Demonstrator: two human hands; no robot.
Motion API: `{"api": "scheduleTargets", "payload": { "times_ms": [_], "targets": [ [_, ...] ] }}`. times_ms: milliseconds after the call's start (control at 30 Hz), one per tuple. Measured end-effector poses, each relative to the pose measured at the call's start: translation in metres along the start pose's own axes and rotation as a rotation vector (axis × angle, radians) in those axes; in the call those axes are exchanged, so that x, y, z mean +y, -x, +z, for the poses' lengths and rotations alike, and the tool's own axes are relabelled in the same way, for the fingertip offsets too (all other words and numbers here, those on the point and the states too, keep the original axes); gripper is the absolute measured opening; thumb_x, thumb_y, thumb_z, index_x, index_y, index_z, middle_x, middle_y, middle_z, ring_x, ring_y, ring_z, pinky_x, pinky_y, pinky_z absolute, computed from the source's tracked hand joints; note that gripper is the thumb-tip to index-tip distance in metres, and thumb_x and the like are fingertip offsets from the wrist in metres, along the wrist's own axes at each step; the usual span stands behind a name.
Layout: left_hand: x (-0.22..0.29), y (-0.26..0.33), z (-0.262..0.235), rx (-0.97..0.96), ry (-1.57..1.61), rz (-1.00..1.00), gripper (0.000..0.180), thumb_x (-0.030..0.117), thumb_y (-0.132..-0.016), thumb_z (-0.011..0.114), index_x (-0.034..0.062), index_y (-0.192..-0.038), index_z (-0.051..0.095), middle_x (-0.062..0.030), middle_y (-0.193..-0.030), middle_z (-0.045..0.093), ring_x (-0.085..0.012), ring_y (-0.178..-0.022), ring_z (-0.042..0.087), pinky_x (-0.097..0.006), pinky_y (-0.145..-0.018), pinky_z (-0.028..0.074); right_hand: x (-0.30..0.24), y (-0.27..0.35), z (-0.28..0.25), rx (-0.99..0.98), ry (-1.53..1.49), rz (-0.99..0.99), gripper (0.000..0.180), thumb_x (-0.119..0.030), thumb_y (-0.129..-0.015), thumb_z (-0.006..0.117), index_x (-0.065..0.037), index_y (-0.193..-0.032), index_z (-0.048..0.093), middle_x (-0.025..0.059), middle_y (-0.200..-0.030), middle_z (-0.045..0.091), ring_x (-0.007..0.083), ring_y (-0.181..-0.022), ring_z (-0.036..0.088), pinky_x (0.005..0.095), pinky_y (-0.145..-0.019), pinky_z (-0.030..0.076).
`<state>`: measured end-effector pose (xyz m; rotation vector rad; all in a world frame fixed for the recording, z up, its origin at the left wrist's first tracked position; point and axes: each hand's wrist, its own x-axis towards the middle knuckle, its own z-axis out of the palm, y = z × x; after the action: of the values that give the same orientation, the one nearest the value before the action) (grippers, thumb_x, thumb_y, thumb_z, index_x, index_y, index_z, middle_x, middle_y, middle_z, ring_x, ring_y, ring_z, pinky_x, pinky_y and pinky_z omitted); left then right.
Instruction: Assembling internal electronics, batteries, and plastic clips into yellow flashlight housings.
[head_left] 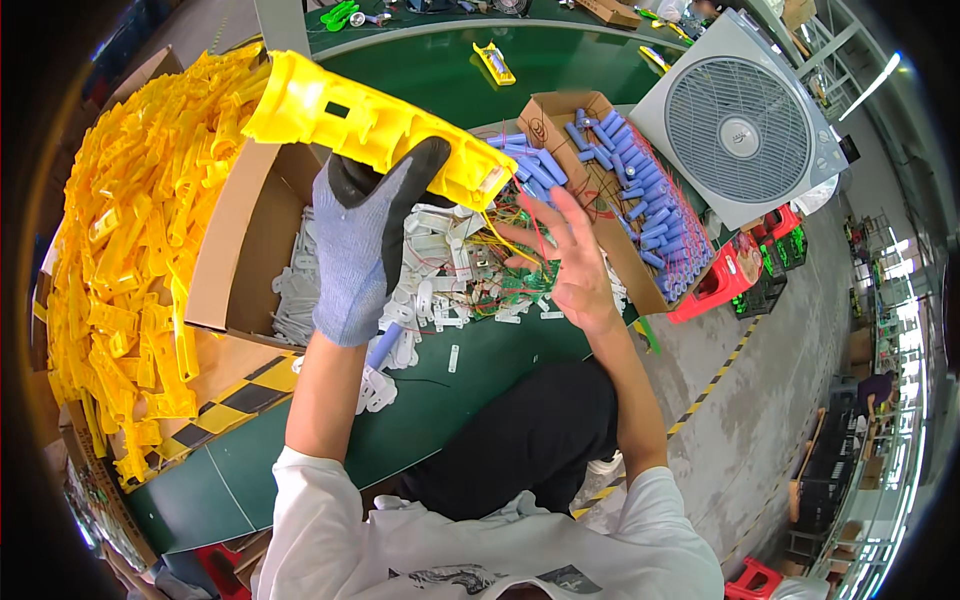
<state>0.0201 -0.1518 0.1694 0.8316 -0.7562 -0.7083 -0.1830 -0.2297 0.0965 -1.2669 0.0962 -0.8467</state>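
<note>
My left hand (355, 245), in a grey glove with black fingers, grips a long yellow plastic housing (375, 120) and holds it up at a slant above the table. The housing's hollow, ribbed side shows, with a square hole near its far end. Thin red and yellow wires hang by its lower right end. My right hand (580, 270) is bare, fingers spread, just below and right of that end. Beneath the hands lie green circuit boards (515, 285) with wires and a heap of white plastic pieces (425, 300).
Yellow housings (130, 230) are piled at left beside a cardboard box (230, 235). Blue cylindrical cells (655, 205) fill another carton at right, next to a grey box fan (735, 130). A green conveyor belt (430, 70) curves behind. Red stools (725, 280) stand on the floor at right.
</note>
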Motion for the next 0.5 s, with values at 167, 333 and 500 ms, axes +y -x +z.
{"api": "scheduleTargets", "payload": {
  "times_ms": [167,333,500],
  "targets": [
    [-0.008,-0.005,0.004,-0.008,0.03,-0.019,0.032,0.005,-0.081,0.072,-0.0038,-0.108,0.057,-0.008,-0.098,0.065,-0.014,-0.085,0.064,-0.028,-0.076,0.054,-0.003,0.012,-0.013,-0.091,0.036,0.095,0.055,-0.015,-0.073,0.075,0.0,-0.119,0.05,0.014,-0.092,0.062,0.0241,-0.078,0.064,0.0359,-0.068,0.054],
    [-0.009,-0.009,-0.003,0.04,0.033,0.027,0.031,0.004,-0.081,0.071,-0.0032,-0.107,0.056,-0.0077,-0.098,0.064,-0.0131,-0.086,0.063,-0.027,-0.077,0.052,-0.004,0.01,-0.014,0.026,-0.049,-0.017,0.047,-0.004,-0.074,0.074,0.001,-0.116,0.053,0.0114,-0.094,0.062,0.0171,-0.081,0.061,0.0311,-0.07,0.053],
    [-0.016,-0.011,-0.005,0.126,-0.175,0.147,0.029,0.005,-0.082,0.069,-0.0021,-0.107,0.056,-0.0066,-0.098,0.064,-0.0119,-0.088,0.061,-0.026,-0.08,0.049,-0.013,0.013,-0.022,0.096,-0.118,-0.09,0.038,-0.012,-0.075,0.077,-0.001,-0.105,0.056,0.0124,-0.099,0.06,0.0148,-0.077,0.06,0.0268,-0.06,0.053]
  ]
}}
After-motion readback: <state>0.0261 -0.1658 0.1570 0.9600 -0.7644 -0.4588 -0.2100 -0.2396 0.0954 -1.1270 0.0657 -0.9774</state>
